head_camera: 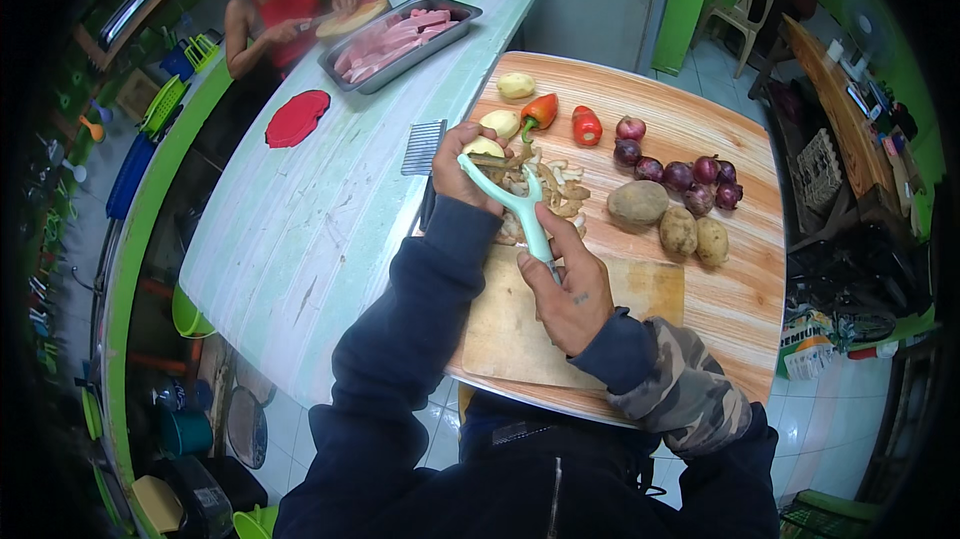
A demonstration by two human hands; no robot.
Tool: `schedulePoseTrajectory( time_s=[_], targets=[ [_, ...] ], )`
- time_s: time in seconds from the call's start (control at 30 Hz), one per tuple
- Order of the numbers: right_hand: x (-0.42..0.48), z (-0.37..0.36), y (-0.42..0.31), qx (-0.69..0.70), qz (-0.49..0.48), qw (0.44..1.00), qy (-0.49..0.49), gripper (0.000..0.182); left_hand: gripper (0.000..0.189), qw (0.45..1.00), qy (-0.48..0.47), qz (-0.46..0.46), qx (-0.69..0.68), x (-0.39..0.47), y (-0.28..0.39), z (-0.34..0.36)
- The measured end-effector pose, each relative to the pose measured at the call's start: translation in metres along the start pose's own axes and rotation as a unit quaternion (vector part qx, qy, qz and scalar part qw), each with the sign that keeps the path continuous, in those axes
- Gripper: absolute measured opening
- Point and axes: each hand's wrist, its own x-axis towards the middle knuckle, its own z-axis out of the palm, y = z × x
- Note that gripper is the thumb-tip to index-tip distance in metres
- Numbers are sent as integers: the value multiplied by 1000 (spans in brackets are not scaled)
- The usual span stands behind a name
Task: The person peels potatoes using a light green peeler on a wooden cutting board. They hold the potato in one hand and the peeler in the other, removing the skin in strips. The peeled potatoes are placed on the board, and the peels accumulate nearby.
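A partly pale, peeled potato (pixel 484 147) is held in my left hand (pixel 456 170), over the left edge of the wood-grain table. My right hand (pixel 574 299) grips a mint-green Y-shaped peeler (pixel 529 220), its blade end against or just in front of that potato. Below them, potato peelings (pixel 564 190) lie in a loose heap. Two peeled potatoes (pixel 516 85) sit just beyond my left hand. Three unpeeled potatoes (pixel 637 203) rest to the right of the heap. Under my right hand is a wooden cutting board (pixel 499 329).
Two red peppers (pixel 586 126) and several red onions (pixel 679 176) lie farther back. A corrugated metal cutter (pixel 423 149) is left of my hand. On the adjoining pale table (pixel 300 239) are a red cloth (pixel 297 119) and a metal tray (pixel 367 89) of meat; a person (pixel 281 21) cuts there.
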Motion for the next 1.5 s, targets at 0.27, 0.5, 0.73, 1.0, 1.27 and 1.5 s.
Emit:
schedulePoseTrajectory(
  time_s=[0.27,0.5,0.73,1.0,1.27,1.5],
  targets=[
    [-4,3,5,18,41,998,-43,52,15,995,43,7,-92,7,4,-6],
    [2,-11,-12,-53,-17,998,-7,51,21,1000,-15,15,-6,5,4,-1],
    [8,-20,-21,-96,-104,990,-10,50,26,994,-34,67,74,0,-7,2],
    [4,-18,-26,-96,-67,993,-26,50,30,993,-47,62,85,-16,-2,11],
    [-2,-5,-6,-81,-82,993,-8,50,34,936,-76,169,300,-13,-4,-10],
    [-3,-3,-4,-21,26,999,-41,50,35,994,60,78,56,0,4,-1]
  ],
)
